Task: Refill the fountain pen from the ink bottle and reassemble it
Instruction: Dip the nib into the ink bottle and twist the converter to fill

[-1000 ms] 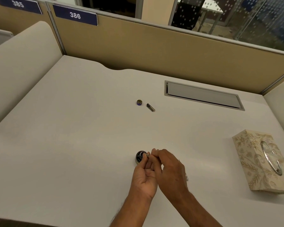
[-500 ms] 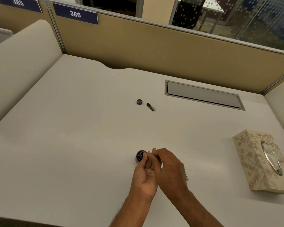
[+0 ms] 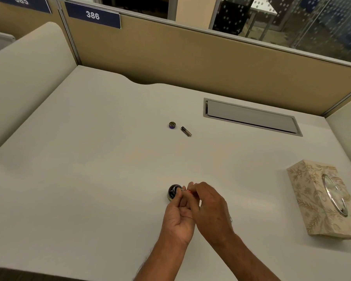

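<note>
Standing on the table point(image 3: 89, 159) near its front edge, the dark ink bottle point(image 3: 172, 195) touches the left hand point(image 3: 178, 218), whose curled fingers pinch a small silvery pen part point(image 3: 185, 191) at the bottle's mouth. The right hand point(image 3: 209, 205) closes its fingers on the same part from the right. Well behind them lie the bottle cap point(image 3: 172, 125) and, just right, a dark pen barrel point(image 3: 186, 131). A patterned tissue box point(image 3: 312, 199) sits far right.

Dark ink bottle point(image 3: 172, 194) upright; pen section point(image 3: 184, 191) at its mouth; cap point(image 3: 172, 125), barrel point(image 3: 186, 131) beyond.
</note>
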`<action>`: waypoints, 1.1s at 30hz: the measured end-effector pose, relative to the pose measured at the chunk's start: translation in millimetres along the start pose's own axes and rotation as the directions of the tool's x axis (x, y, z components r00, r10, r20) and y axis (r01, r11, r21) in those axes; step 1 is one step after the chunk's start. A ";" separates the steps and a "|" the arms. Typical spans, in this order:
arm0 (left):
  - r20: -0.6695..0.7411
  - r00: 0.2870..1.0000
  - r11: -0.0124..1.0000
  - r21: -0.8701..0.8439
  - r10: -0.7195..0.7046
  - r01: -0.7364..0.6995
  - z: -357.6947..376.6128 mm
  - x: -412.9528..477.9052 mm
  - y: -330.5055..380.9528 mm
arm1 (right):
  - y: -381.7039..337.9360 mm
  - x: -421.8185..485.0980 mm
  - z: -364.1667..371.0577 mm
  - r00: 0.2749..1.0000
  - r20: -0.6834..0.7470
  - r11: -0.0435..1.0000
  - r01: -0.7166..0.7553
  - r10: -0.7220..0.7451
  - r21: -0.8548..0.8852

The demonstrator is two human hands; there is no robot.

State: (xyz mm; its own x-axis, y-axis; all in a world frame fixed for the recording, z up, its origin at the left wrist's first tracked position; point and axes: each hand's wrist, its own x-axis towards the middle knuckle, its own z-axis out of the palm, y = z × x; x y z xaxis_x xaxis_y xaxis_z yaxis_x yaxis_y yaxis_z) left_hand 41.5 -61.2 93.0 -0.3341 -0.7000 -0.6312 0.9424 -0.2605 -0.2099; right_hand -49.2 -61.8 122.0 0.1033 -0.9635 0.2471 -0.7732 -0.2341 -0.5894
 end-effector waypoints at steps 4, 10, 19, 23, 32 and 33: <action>-0.006 1.000 1.000 -0.006 -0.001 0.001 -1.1 0.6 -0.2 | -3.3 -0.5 -4.1 0.998 0.021 0.998 0.059 -0.059 0.017; -0.014 1.000 1.000 -0.012 0.014 -0.015 2.2 -0.3 -0.4 | -0.2 0.5 -1.4 0.999 -0.019 0.999 0.034 -0.033 0.032; -0.033 0.999 1.000 0.019 0.024 -0.023 1.6 -0.3 -0.8 | -2.6 2.6 -4.1 0.998 0.018 0.998 0.066 -0.066 0.014; -0.024 0.999 1.000 0.015 0.026 -0.026 4.4 -3.2 -0.8 | -0.5 2.9 -2.1 0.999 0.000 0.999 0.044 -0.044 0.027; -0.024 0.999 0.999 0.009 0.039 -0.038 5.8 -4.7 -2.1 | -1.7 3.1 -4.4 0.998 0.027 0.998 0.063 -0.063 0.016; -0.022 0.999 0.999 0.010 0.039 -0.039 5.2 -4.1 -2.0 | -1.1 3.0 -4.0 0.998 0.022 0.998 0.053 -0.054 0.017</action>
State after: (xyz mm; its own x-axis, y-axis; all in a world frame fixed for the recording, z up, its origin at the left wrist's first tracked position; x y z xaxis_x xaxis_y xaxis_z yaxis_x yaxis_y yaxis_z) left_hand 40.9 -61.3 99.9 -0.2961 -0.6948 -0.6554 0.9546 -0.2394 -0.1775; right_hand -50.5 -63.9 126.4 0.1586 -0.9521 0.2613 -0.7557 -0.2874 -0.5885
